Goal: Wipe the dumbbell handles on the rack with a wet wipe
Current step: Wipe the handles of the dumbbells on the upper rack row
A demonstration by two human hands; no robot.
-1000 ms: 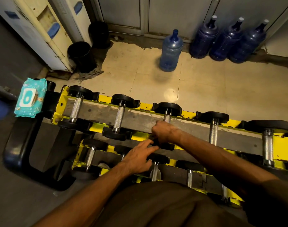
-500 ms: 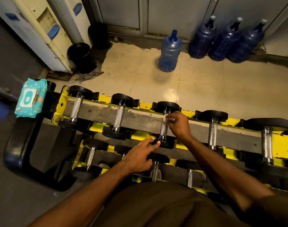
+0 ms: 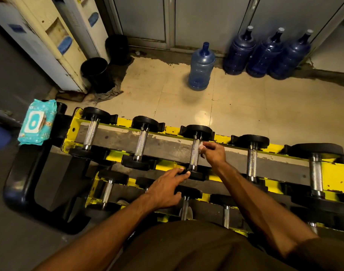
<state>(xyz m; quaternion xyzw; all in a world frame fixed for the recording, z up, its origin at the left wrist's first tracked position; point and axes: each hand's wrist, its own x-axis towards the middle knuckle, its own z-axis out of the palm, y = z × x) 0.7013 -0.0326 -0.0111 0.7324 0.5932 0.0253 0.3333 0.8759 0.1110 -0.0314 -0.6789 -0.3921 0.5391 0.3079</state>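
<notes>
A yellow two-tier rack (image 3: 222,138) carries several black dumbbells with knurled steel handles. My right hand (image 3: 214,154) pinches a small white wet wipe (image 3: 201,147) against the right side of the third dumbbell's handle (image 3: 194,153) on the upper tier. My left hand (image 3: 167,189) lies flat with fingers spread on that dumbbell's near black head (image 3: 196,175). A teal pack of wet wipes (image 3: 37,122) sits on a black surface left of the rack.
Blue water jugs stand on the tiled floor beyond the rack, one (image 3: 201,67) apart from three (image 3: 265,53) by the wall. Two black bins (image 3: 98,74) and a water dispenser (image 3: 56,42) are at the back left. A black bench frame (image 3: 20,182) lies left.
My right hand slid up the third handle from its near end to its far part and shifted to the handle's right side, showing the wipe. My left hand stayed on the dumbbell head.
</notes>
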